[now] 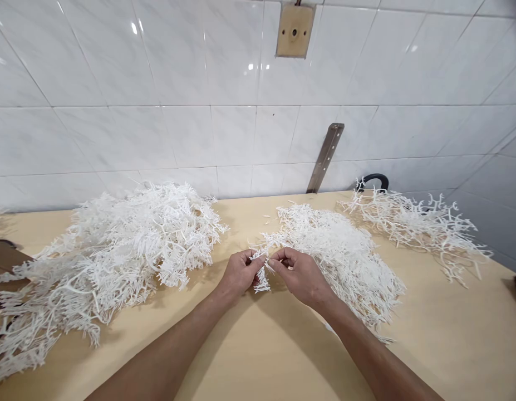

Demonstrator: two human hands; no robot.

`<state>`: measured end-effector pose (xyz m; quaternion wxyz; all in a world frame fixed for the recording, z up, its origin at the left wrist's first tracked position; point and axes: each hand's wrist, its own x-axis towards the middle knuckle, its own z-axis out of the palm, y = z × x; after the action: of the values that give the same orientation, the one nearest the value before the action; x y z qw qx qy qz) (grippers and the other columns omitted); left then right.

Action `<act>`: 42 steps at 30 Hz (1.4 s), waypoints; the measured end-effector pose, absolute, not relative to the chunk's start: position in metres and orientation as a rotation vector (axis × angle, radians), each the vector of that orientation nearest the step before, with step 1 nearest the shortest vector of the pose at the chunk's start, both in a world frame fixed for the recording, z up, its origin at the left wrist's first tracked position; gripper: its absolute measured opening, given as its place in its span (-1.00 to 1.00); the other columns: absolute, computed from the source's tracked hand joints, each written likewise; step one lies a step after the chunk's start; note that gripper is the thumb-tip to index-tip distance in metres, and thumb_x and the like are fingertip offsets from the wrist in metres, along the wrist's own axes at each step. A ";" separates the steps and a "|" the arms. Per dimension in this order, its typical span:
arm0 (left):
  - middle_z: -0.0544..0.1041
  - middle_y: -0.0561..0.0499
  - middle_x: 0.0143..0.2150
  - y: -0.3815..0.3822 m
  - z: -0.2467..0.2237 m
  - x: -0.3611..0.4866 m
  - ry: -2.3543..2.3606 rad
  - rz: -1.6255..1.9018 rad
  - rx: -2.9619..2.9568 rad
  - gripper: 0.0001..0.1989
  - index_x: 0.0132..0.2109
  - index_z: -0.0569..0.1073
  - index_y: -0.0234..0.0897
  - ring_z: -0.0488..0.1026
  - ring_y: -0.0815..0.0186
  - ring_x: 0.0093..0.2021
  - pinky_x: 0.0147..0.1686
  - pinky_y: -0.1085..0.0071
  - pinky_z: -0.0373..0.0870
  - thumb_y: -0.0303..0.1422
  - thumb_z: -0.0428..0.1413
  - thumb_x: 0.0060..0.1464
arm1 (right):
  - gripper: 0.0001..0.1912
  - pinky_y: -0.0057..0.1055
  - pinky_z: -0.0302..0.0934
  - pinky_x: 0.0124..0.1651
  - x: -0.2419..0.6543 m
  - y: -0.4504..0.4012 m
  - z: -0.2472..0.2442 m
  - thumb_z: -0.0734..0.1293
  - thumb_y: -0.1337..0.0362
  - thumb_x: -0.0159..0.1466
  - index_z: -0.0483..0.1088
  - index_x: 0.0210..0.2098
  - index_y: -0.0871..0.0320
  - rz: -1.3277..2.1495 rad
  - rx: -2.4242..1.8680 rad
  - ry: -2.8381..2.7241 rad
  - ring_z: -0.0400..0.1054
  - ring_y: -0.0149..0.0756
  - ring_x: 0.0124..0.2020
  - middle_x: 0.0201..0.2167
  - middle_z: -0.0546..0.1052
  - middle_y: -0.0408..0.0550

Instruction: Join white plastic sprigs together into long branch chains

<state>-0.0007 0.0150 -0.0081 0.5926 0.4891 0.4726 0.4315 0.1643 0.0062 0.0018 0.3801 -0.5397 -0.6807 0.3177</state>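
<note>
My left hand is closed on a small white branched plastic sprue, with its thin prongs sticking out below the fingers. My right hand pinches at the sprue's right side, thumb against forefinger; the exact spot between the fingertips is too small to make out. A large heap of similar white branched sprues lies to the left. Just behind and beside my right hand is a pile of thin loose white plastic pieces.
Bare, forked white runners lie at the back right, in front of a black curved handle. A metal strip leans on the tiled wall. Something brown, like cardboard, is at the left edge of the wooden table.
</note>
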 end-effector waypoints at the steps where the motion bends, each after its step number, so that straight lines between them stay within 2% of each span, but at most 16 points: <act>1: 0.30 0.14 -0.65 0.015 -0.008 -0.001 1.094 1.001 1.136 -0.56 -0.45 0.35 -0.29 0.19 0.48 -0.67 -0.67 0.54 0.11 0.00 0.26 -0.10 | -0.80 -0.37 0.24 -0.28 0.164 0.006 0.002 0.31 0.15 0.24 0.49 -0.35 0.14 0.805 -1.386 -1.742 0.40 -0.29 -0.38 -0.41 0.56 -0.11; 5: 0.31 0.13 -0.63 0.016 -0.010 -0.001 1.086 0.998 1.157 -0.55 -0.42 0.37 -0.30 0.22 0.47 -0.65 -0.65 0.54 0.14 0.02 0.25 -0.10 | -0.78 -0.40 0.23 -0.34 0.165 0.005 0.004 0.31 0.13 0.25 0.50 -0.33 0.13 0.882 -1.376 -1.747 0.38 -0.32 -0.40 -0.42 0.55 -0.12; 10: 0.26 0.16 -0.64 0.016 -0.011 0.000 1.114 1.011 1.224 -0.53 -0.43 0.34 -0.29 0.17 0.49 -0.65 -0.66 0.55 0.08 0.05 0.23 -0.09 | -0.69 -0.45 0.11 -0.54 0.166 0.005 0.005 0.26 0.03 0.29 0.48 -0.34 0.13 1.055 -1.421 -1.706 0.22 -0.42 -0.62 -0.54 0.45 -0.18; 19: 0.26 0.17 -0.65 0.013 -0.008 0.001 1.127 1.006 1.180 -0.57 -0.45 0.31 -0.27 0.18 0.49 -0.67 -0.68 0.56 0.09 0.01 0.21 -0.06 | -0.81 -0.39 0.20 -0.32 0.162 0.003 0.002 0.27 0.21 0.27 0.50 -0.34 0.12 0.668 -1.405 -1.853 0.38 -0.31 -0.40 -0.40 0.57 -0.11; 29: 0.22 0.19 -0.66 0.015 -0.010 0.000 1.121 1.003 1.265 -0.54 -0.48 0.27 -0.25 0.15 0.50 -0.68 -0.68 0.56 0.07 0.05 0.20 -0.06 | -0.85 -0.41 0.16 -0.35 0.160 -0.003 0.003 0.23 0.32 0.30 0.43 -0.36 0.13 0.467 -1.306 -2.000 0.33 -0.35 -0.42 -0.42 0.51 -0.12; 35: 0.26 0.17 -0.65 0.018 -0.016 0.000 1.124 0.985 1.316 -0.55 -0.46 0.28 -0.24 0.21 0.45 -0.66 -0.65 0.52 0.14 0.05 0.16 -0.01 | -0.84 -0.42 0.08 -0.39 0.158 -0.003 0.004 0.23 0.34 0.26 0.35 -0.45 0.13 0.425 -1.360 -1.985 0.24 -0.37 -0.49 -0.52 0.43 -0.15; 42: 0.23 0.15 -0.57 0.015 -0.020 0.002 1.233 1.092 1.476 -0.64 -0.47 0.25 -0.25 0.18 0.44 -0.55 -0.53 0.50 0.13 -0.09 0.09 0.09 | -0.84 -0.40 0.08 -0.36 0.152 0.001 -0.006 0.20 0.31 0.26 0.31 -0.45 0.12 0.392 -1.421 -1.991 0.27 -0.33 -0.46 -0.48 0.46 -0.11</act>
<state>0.0022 0.0151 -0.0198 0.4482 0.5966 0.4982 0.4415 0.1516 0.0012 -0.0060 0.3262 -0.5421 -0.7598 0.1496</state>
